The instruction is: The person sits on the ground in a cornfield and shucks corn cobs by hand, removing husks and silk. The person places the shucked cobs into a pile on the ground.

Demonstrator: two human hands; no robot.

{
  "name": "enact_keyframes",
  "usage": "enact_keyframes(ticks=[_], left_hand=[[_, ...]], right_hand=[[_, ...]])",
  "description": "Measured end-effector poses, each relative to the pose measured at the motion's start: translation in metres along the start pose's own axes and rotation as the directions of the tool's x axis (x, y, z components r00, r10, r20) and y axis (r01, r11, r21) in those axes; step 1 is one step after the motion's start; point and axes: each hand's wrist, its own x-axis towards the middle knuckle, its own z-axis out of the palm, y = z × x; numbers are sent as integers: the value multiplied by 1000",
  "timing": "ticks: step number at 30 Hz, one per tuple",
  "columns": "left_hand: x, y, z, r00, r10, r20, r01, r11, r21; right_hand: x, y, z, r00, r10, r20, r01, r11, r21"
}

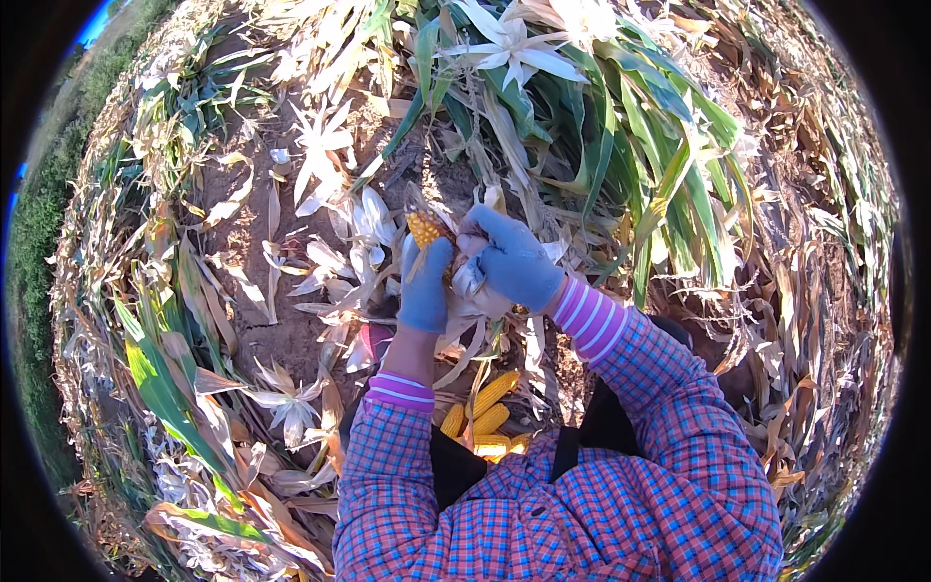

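Both hands wear blue-grey gloves and meet in front of me at the middle of the view. My left hand (427, 286) is wrapped round a yellow ear of corn (425, 229), whose kernels show above the fingers. Pale husk (469, 276) hangs from the ear's right side, and my right hand (517, 260) closes on it with bent fingers. The lower part of the ear is hidden by the glove and husk. Close to my body, below the hands, several bare yellow ears (490, 407) lie in a small pile.
A heap of long green and drying corn stalks (621, 145) lies ahead and to the right. Opened white husks (323, 150) are strewn over the brown soil (257, 339). Dry leaves and stalks cover the ground at both sides. Green plants (48, 252) line the far left.
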Motion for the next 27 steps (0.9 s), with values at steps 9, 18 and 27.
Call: enact_keyframes(ticks=[9, 18, 27], left_hand=[[10, 23, -10, 947, 32, -321, -97, 977, -189], [24, 57, -59, 992, 125, 4, -99, 802, -589], [28, 44, -61, 827, 192, -529, -217, 976, 16]], right_hand=[[-23, -28, -22, 984, 82, 159, -74, 996, -56], [-41, -15, -36, 943, 333, 10, -332, 934, 130], [-18, 0, -49, 924, 347, -160, -333, 937, 105]])
